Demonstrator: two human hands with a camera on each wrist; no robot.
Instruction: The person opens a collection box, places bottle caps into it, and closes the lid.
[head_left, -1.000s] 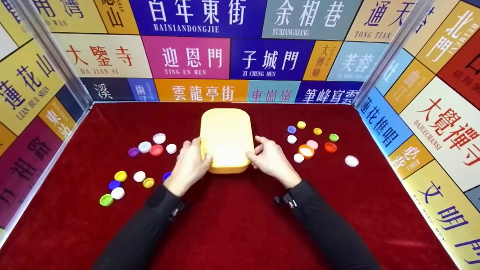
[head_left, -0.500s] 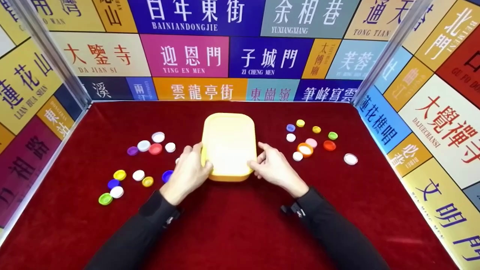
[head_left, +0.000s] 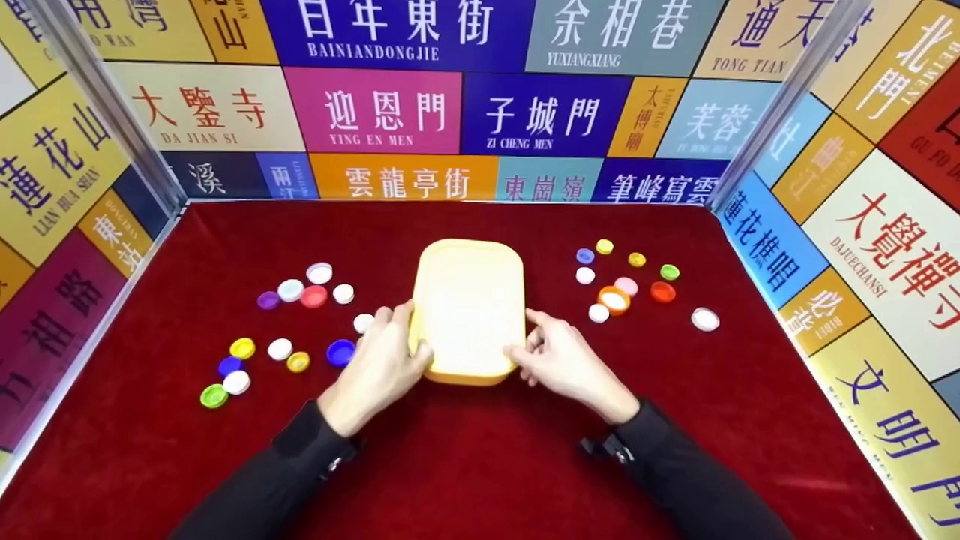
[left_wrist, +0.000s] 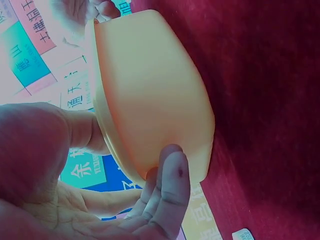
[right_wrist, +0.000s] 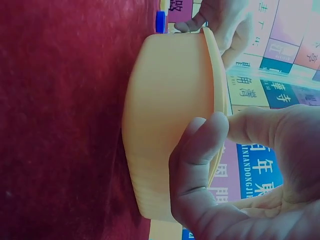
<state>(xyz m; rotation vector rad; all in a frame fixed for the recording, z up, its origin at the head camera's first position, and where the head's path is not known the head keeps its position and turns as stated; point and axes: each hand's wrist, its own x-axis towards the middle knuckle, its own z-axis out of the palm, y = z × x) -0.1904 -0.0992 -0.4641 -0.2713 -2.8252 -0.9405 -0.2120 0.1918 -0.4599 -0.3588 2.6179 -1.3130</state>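
A yellow plastic box with a pale lid point(head_left: 471, 307) is in the middle of the table, between my two hands. My left hand point(head_left: 382, 360) grips its left side, thumb at the lid's edge and fingers along the wall. On the right side my right hand point(head_left: 574, 364) pinches the rim near the front corner. The box's side wall point(left_wrist: 150, 95) fills much of the left wrist view, with curled fingers against it. In the right wrist view, a thumb and finger close on the lid's edge point(right_wrist: 216, 75). What the box contains is hidden.
Several coloured bottle caps lie left of the box, among them a blue cap point(head_left: 340, 352) and a green cap point(head_left: 214, 396). Others lie to the right, such as an orange cap point(head_left: 613, 300) and a white cap point(head_left: 705, 319). Printed panels point(head_left: 375, 112) wall the red cloth point(head_left: 480, 465).
Both hands have brought the box toward me and slightly to the right. A white cap and the blue cap near my left hand now show more fully. The other caps stay put.
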